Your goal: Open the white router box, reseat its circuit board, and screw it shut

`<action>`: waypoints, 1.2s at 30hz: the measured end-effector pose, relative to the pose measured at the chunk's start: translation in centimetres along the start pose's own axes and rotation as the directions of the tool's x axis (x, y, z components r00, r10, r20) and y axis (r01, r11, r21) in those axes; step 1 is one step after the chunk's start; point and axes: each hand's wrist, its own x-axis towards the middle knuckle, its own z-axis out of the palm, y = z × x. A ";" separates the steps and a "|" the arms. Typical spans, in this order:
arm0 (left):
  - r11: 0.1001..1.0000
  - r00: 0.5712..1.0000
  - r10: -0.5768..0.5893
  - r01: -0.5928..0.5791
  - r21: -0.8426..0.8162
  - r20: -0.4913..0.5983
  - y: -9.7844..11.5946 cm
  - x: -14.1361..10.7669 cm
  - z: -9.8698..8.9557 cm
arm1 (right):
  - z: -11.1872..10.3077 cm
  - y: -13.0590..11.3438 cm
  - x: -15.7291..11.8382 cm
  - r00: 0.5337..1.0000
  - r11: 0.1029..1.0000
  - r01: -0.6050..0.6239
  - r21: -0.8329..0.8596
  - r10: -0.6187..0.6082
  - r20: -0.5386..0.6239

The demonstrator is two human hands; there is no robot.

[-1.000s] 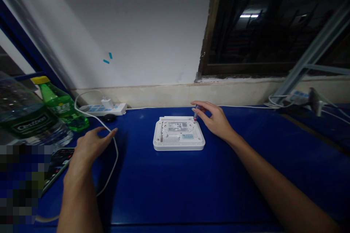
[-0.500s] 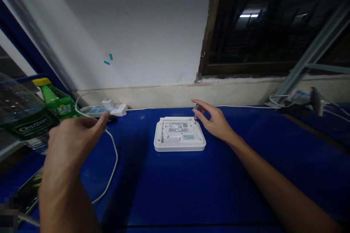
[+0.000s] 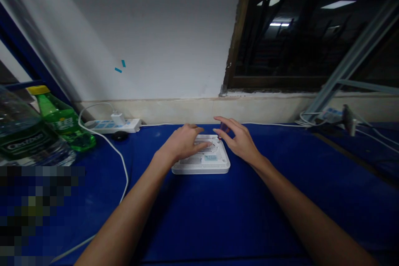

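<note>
A white router-like box (image 3: 215, 168) lies on the blue table, its vented, labelled underside facing up. My left hand (image 3: 183, 143) is over its left half, thumb and fingers apart, holding nothing; it hides much of the label. Whether the palm presses on the box I cannot tell. At the far right corner of the box my right hand (image 3: 238, 139) has thumb and fingers around a small screwdriver (image 3: 222, 129) with a clear handle and a red band. The screwdriver stands roughly upright over that corner; its tip is too small to make out.
On the left stand a large clear bottle (image 3: 28, 141) and a green bottle (image 3: 65, 118). A power strip (image 3: 132, 124) with a white charger (image 3: 117, 118) lies by the wall, near a black mouse (image 3: 120, 136). A white cable (image 3: 123, 166) curves forward. At the right is a metal frame (image 3: 346, 58).
My left hand has moved right, from beside the bottles to over the white box. My right hand stays at the box's far right corner with the screwdriver. The view has shifted slightly.
</note>
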 end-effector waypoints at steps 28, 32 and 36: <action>0.995 0.982 0.087 -0.076 -0.070 0.169 -0.6 -1.1 1.8 | 0.0 -0.2 0.8 0.998 0.997 -0.037 0.068 0.041 -0.050; 0.994 0.982 0.089 -0.077 -0.074 0.168 -0.5 -1.1 1.7 | -0.3 -0.1 0.8 1.000 0.992 -0.016 0.121 0.018 -0.015; 0.992 0.982 0.110 -0.099 -0.075 0.156 -0.5 -1.1 1.7 | -0.1 0.0 0.9 0.996 0.998 -0.012 0.059 0.018 -0.092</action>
